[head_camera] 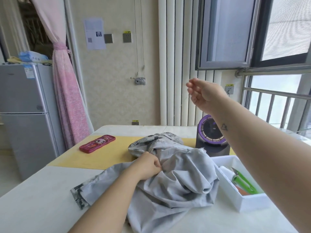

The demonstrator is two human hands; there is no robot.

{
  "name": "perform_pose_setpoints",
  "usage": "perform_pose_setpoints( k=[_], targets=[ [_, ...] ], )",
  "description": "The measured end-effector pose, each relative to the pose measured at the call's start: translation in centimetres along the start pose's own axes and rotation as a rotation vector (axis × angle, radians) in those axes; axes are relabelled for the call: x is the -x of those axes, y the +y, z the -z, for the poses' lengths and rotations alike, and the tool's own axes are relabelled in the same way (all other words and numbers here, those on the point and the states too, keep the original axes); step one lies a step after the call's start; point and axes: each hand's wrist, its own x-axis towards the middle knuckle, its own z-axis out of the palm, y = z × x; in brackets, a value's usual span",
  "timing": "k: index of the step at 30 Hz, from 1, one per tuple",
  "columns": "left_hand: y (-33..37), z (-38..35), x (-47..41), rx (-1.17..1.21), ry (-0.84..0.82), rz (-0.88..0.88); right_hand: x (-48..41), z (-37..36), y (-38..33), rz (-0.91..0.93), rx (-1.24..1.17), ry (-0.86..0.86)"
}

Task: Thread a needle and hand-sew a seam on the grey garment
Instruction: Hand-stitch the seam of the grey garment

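The grey garment (176, 180) lies crumpled on the white table (33, 204), in front of me. My left hand (148, 165) pinches a fold of the fabric near its middle, fingers curled. My right hand (203, 93) is raised high above the table, to the right, with thumb and fingertips pinched together. A thin pale thread (185, 98) runs down from those fingertips toward the garment. The needle itself is too small to make out.
A white box (247, 202) at the right holds green thread snips (244, 180) and a white spool. A purple-ringed black fan (212, 135) stands behind the garment. A red patterned case (97, 143) lies on a yellow mat (94, 158) at the left.
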Motion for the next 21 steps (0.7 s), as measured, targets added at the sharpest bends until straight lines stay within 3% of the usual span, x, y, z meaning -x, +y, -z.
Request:
perform_pose_setpoints(
  k=[7, 13, 21],
  targets=[
    [-0.2, 0.0, 0.4, 0.031, -0.067, 0.174, 0.3, 1.2, -0.2, 0.067, -0.117, 0.123],
    [-0.5, -0.3, 0.3, 0.029, -0.068, 0.203, -0.3, 2.9, -0.3, 0.089, -0.218, 0.252],
    [-0.5, -0.4, -0.1, 0.022, -0.063, 0.235, -0.9, 4.9, -0.1, 0.083, -0.164, 0.416]
  ],
)
